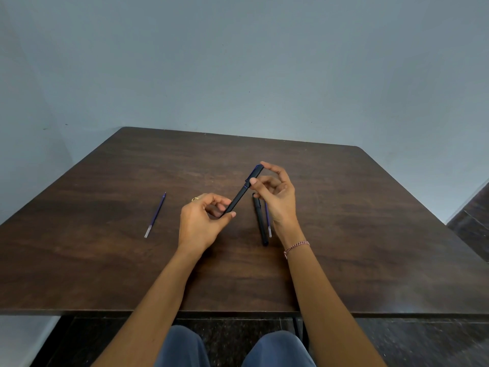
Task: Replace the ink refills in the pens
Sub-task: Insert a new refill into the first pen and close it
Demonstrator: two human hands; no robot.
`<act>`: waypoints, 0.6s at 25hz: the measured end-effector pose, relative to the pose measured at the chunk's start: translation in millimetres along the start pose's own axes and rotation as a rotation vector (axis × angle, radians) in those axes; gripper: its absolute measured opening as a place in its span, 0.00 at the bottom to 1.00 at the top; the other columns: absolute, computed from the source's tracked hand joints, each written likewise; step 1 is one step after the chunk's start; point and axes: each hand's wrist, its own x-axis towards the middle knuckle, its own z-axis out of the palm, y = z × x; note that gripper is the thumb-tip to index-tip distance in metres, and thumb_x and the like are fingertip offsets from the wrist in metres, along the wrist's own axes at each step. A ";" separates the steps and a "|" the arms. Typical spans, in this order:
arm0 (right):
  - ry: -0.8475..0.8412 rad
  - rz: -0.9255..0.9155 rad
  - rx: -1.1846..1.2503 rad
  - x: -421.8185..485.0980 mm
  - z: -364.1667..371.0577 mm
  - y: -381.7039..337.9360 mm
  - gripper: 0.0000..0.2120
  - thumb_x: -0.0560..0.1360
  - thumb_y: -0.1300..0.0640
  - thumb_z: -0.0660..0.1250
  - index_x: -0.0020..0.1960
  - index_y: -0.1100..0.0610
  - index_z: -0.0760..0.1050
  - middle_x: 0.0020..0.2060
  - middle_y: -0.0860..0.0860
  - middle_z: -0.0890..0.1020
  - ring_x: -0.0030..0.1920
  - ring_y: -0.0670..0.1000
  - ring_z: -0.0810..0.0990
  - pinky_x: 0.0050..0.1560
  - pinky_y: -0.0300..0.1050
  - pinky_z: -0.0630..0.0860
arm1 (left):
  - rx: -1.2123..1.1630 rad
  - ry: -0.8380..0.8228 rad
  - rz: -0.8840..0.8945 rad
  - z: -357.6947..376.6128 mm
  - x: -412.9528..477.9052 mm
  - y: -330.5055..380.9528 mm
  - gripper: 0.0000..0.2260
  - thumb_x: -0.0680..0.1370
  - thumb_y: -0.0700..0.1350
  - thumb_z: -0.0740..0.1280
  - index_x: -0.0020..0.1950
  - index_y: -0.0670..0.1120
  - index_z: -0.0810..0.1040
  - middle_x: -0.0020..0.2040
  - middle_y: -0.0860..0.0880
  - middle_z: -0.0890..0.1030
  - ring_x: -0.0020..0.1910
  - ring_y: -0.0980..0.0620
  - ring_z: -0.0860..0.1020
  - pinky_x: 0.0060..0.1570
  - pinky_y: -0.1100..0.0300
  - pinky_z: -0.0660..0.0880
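A black pen [242,192] with a blue clip is held slantwise above the table, between both hands. My left hand [201,221] pinches its lower end with thumb and fingers. My right hand [277,197] holds its capped upper end, thumb near the blue ring and a fingertip on the top. A second black pen [260,221] lies on the table under my right hand. Beside it, partly hidden by my right hand, lies a blue refill [268,221]. Another blue refill [155,215] lies alone on the left of the table.
The dark wooden table [370,234] stands against a pale wall. Its front edge runs just above my knees [264,350]. A ring shows on my left hand and a thread band [296,247] on my right wrist.
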 end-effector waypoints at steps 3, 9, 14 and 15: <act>-0.050 -0.020 -0.109 -1.0 1.2 4.1 0.25 0.68 0.59 0.77 0.61 0.48 0.71 0.36 0.51 0.82 0.40 0.49 0.82 0.45 0.43 0.80 | -0.006 0.022 0.017 0.2 0.1 -0.2 0.12 0.66 0.41 0.78 0.43 0.54 0.80 0.38 0.56 0.78 0.37 0.63 0.75 0.37 0.75 0.70; -0.055 -0.024 -0.203 -1.1 1.9 7.2 0.33 0.67 0.60 0.77 0.66 0.49 0.65 0.33 0.51 0.82 0.37 0.50 0.82 0.45 0.46 0.80 | -0.059 0.011 0.074 0.5 -0.4 -0.4 0.14 0.66 0.43 0.78 0.45 0.57 0.79 0.39 0.56 0.79 0.39 0.61 0.77 0.39 0.74 0.71; 0.062 0.020 -0.020 3.6 -6.2 2.7 0.30 0.71 0.67 0.72 0.67 0.51 0.65 0.32 0.54 0.79 0.34 0.48 0.80 0.38 0.39 0.79 | -0.119 -0.073 0.110 1.6 -1.3 0.8 0.15 0.66 0.43 0.77 0.49 0.55 0.81 0.41 0.56 0.81 0.41 0.61 0.78 0.45 0.73 0.72; 0.083 0.034 -0.002 4.6 -7.8 2.2 0.29 0.71 0.68 0.71 0.67 0.50 0.66 0.32 0.53 0.79 0.33 0.47 0.80 0.38 0.38 0.78 | -0.134 -0.093 0.117 1.4 -1.9 1.7 0.15 0.66 0.43 0.77 0.49 0.55 0.81 0.41 0.56 0.82 0.41 0.61 0.79 0.46 0.72 0.73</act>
